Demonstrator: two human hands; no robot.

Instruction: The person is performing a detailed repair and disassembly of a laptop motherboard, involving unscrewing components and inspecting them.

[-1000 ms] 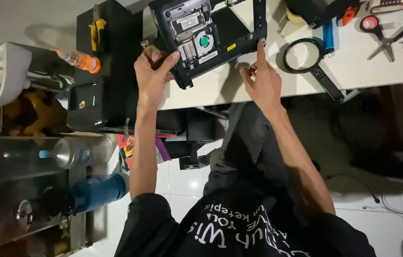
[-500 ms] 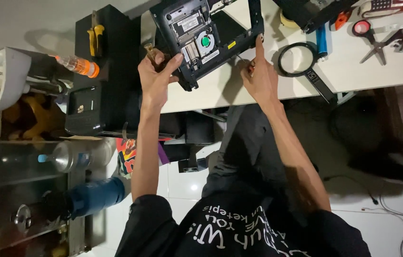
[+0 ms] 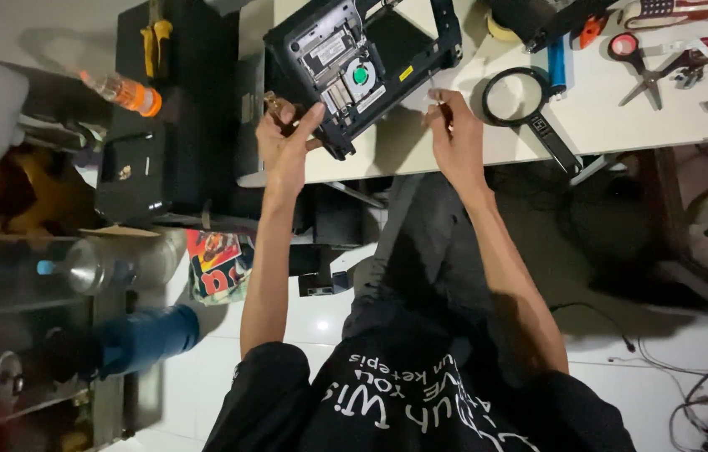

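The left hand (image 3: 287,142) grips the near corner of the opened laptop base (image 3: 362,67) on the white table (image 3: 622,125). The right hand (image 3: 454,134) pinches a small part, too small to identify, beside the magnifying glass (image 3: 521,105).

Repair workshop: opened laptop (image 3: 362,71), magnifier (image 3: 511,99), scissors (image 3: 640,65) on workbench (image 3: 664,117).

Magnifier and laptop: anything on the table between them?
Only the right hand, near the front edge. Otherwise bare white table between laptop and magnifier, head view.

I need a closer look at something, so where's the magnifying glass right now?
In the head view, the magnifying glass lies on the white table, just beyond the right hand, between the opened laptop and the scissors.
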